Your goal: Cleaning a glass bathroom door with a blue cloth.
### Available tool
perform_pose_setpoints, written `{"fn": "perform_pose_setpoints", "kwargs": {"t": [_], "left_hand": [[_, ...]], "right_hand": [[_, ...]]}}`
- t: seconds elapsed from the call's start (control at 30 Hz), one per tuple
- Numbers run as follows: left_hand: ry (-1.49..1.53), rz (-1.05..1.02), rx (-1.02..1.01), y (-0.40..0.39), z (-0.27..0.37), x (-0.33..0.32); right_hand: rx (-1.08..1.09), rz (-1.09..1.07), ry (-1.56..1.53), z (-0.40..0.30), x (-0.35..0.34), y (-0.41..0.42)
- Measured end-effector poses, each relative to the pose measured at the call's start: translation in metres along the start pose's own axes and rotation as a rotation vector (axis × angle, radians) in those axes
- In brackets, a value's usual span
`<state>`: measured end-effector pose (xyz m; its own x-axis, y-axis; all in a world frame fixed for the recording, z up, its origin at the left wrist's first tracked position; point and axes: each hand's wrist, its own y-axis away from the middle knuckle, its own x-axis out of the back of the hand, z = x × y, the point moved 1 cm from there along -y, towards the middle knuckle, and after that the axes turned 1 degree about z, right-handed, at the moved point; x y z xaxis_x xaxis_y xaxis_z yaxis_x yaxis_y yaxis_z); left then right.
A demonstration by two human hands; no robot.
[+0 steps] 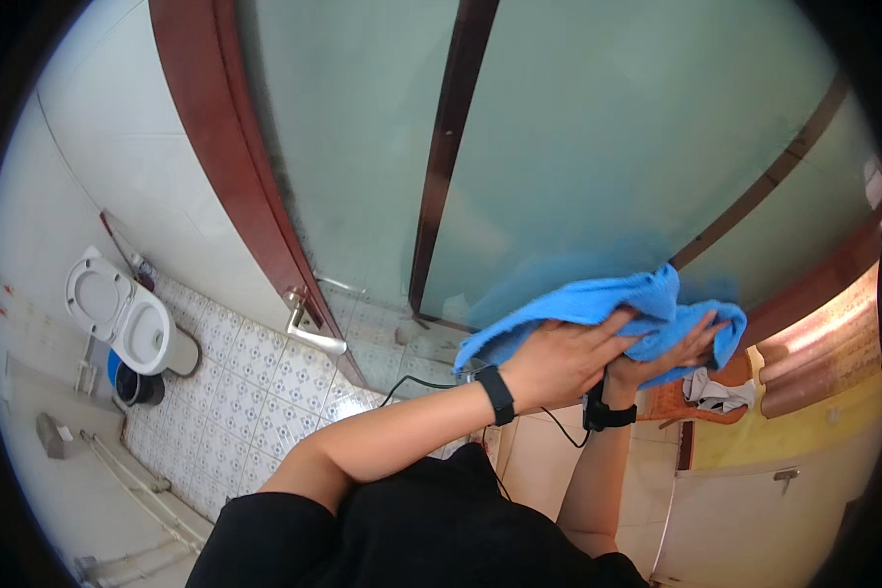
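A blue cloth (584, 305) lies bunched against the frosted glass panel (603, 140) of a door, and the glass mirrors its colour. My left hand (566, 356) holds the cloth near its middle, fingers spread over the folds. Just to the right, my right hand (672, 353) is on the cloth's other part, its fingertips close to the cloth's right end. The two hands nearly touch. Both wrists wear black straps with thin cables. A dark vertical strip (441, 169) and a curved dark strip (772, 173) divide the glass.
A reddish-brown frame (220, 117) with a metal lever handle (312, 334) stands at left. Beyond it are a toilet (147, 334) with raised lid, a dark bin (136, 386) and patterned floor tiles (224, 375). At right, an orange-brown chair (735, 367) bears a light cloth beside a curtain (816, 360).
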<state>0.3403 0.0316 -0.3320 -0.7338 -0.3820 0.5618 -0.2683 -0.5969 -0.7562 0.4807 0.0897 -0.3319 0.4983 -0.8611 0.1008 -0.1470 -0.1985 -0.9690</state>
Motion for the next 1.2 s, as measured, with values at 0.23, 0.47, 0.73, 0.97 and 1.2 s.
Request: {"fn": "perform_pose_setpoints", "kwargs": {"t": [0.23,0.47,0.73,0.97,1.2], "left_hand": [[0.024,-0.176,-0.001,0.029,-0.013,-0.023],[-0.188,0.029,0.129,0.104,-0.052,0.014],[-0.299,0.276,0.468,0.175,-0.084,0.071],[-0.266,0.407,0.61,0.184,-0.094,0.105],[-0.349,0.348,0.531,0.135,-0.069,0.092]], "right_hand": [[-0.092,0.001,-0.065,0.005,-0.004,0.056],[0.028,-0.168,-0.306,-0.063,-0.028,0.101],[0.292,-0.471,-0.52,-0.172,-0.058,0.133],[0.392,-0.716,-0.68,-0.229,-0.07,0.12],[0.285,-0.443,-0.509,-0.182,-0.055,0.089]]}}
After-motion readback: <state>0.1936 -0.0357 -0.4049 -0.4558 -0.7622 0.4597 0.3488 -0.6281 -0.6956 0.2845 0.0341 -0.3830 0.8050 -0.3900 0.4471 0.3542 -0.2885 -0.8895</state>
